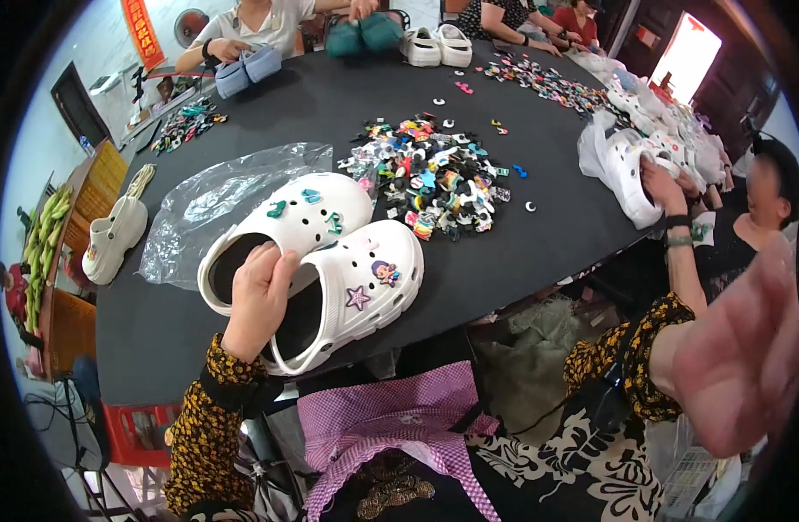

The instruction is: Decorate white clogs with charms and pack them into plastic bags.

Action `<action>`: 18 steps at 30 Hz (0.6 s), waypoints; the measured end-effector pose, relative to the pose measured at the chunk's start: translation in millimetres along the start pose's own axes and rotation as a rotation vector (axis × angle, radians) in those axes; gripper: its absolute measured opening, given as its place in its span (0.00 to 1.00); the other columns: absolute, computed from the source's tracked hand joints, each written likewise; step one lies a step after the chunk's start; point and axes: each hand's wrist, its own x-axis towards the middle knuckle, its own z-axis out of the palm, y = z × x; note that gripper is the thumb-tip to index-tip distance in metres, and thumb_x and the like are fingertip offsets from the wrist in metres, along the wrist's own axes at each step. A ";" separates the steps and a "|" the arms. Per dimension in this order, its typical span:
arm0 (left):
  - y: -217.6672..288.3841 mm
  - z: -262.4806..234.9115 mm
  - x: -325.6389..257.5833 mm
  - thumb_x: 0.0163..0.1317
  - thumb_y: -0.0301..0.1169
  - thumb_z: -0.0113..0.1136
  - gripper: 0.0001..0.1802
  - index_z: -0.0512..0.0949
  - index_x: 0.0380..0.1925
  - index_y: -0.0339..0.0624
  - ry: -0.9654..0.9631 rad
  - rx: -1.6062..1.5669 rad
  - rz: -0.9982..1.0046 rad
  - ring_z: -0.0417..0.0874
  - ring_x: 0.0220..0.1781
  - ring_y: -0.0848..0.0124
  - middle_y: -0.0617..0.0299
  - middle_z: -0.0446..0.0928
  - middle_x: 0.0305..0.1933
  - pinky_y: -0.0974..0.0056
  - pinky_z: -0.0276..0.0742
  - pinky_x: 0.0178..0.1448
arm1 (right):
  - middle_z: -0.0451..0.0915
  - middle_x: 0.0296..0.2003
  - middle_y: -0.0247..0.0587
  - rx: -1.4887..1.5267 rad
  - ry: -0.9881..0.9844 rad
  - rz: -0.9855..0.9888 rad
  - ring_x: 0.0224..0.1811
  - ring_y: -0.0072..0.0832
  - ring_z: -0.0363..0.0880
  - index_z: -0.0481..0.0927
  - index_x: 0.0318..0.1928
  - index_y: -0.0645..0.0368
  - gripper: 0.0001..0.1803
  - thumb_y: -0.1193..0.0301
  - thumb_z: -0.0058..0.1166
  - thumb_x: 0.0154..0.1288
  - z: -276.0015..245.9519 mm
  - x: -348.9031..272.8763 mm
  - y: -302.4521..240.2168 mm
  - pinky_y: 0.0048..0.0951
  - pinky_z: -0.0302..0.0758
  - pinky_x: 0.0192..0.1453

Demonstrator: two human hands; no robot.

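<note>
"How is the grip?"

"The left hand is closed on the adjoining inner sides of two white clogs, its fingers reaching into the left clog and its thumb toward the right clog. The right hand is raised close to the camera, blurred and apart from the shoes; nothing shows in it, and I can't tell how far its fingers spread."

"Where is the pair?"

"At the table's near edge, side by side, toes pointing away. Whether the soles rest on the table, I can't tell."

"How would they handle?"

"Light, I'd judge: moulded foam, firm but springy, smooth without being very slippery. One hand should manage both by those inner walls, though the outer shoe could swing."

"Anything fragile?"

"The charms, perhaps. A purple star charm sits on the right clog, so I'd hold the rim or heel and keep pressure off the toe tops."

"And around them?"

"A clear plastic bag lies beside the left clog, a heap of loose charms is beyond the toes, and at right a co-worker's hand is on another white clog."
</note>
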 end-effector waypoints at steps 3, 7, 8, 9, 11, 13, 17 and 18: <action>-0.8 -4.0 -2.9 0.66 0.30 0.55 0.14 0.72 0.23 0.32 -0.004 0.018 0.010 0.72 0.31 0.52 0.48 0.69 0.24 0.54 0.67 0.36 | 0.77 0.46 0.58 0.059 0.023 -0.071 0.47 0.47 0.75 0.76 0.48 0.61 0.25 0.51 0.49 0.67 45.9 58.6 -3.9 0.55 0.67 0.58; 0.0 -8.1 -6.9 0.66 0.32 0.54 0.14 0.73 0.25 0.33 -0.008 0.093 0.007 0.74 0.34 0.50 0.48 0.71 0.26 0.52 0.69 0.38 | 0.79 0.43 0.54 -0.012 -0.016 0.222 0.43 0.42 0.76 0.76 0.36 0.57 0.13 0.60 0.55 0.65 84.9 108.3 -6.7 0.56 0.69 0.52; -1.1 -6.0 -7.1 0.67 0.32 0.54 0.14 0.73 0.26 0.33 -0.012 0.069 0.024 0.74 0.34 0.50 0.48 0.71 0.27 0.52 0.69 0.38 | 0.79 0.41 0.53 -0.049 0.071 0.272 0.41 0.42 0.76 0.78 0.33 0.60 0.06 0.69 0.55 0.63 107.3 115.4 -1.5 0.51 0.70 0.50; 0.8 -7.7 -7.2 0.67 0.32 0.53 0.13 0.74 0.27 0.33 -0.017 0.054 0.045 0.74 0.35 0.50 0.48 0.72 0.27 0.51 0.69 0.39 | 0.79 0.41 0.54 -0.028 0.103 0.300 0.42 0.42 0.77 0.80 0.34 0.61 0.03 0.77 0.53 0.59 122.6 117.1 5.1 0.42 0.72 0.49; 1.3 -10.9 -6.7 0.68 0.33 0.53 0.14 0.74 0.29 0.33 -0.062 0.086 0.058 0.74 0.38 0.49 0.47 0.73 0.30 0.51 0.70 0.42 | 0.79 0.44 0.48 -0.100 0.058 0.337 0.43 0.38 0.78 0.81 0.37 0.62 0.09 0.84 0.53 0.56 145.1 119.2 19.6 0.30 0.74 0.46; 0.7 -16.2 -7.6 0.67 0.33 0.54 0.13 0.72 0.30 0.33 -0.150 0.139 0.057 0.74 0.40 0.48 0.47 0.73 0.32 0.51 0.69 0.45 | 0.79 0.46 0.43 -0.161 -0.034 0.368 0.47 0.38 0.77 0.82 0.38 0.60 0.10 0.83 0.53 0.57 156.9 120.0 31.4 0.33 0.73 0.50; 11.9 -24.6 -13.6 0.64 0.33 0.58 0.11 0.71 0.32 0.35 -0.196 0.210 0.100 0.74 0.42 0.48 0.48 0.73 0.35 0.51 0.69 0.48 | 0.78 0.46 0.40 -0.225 -0.092 0.339 0.50 0.37 0.75 0.81 0.39 0.57 0.11 0.82 0.53 0.56 184.0 117.9 59.6 0.35 0.69 0.55; 12.7 -25.2 -14.2 0.61 0.30 0.59 0.10 0.71 0.33 0.34 -0.194 0.246 0.116 0.73 0.42 0.47 0.47 0.73 0.36 0.50 0.69 0.47 | 0.78 0.45 0.39 -0.242 -0.133 0.347 0.50 0.37 0.75 0.81 0.39 0.56 0.11 0.81 0.53 0.56 191.1 116.9 64.2 0.36 0.67 0.56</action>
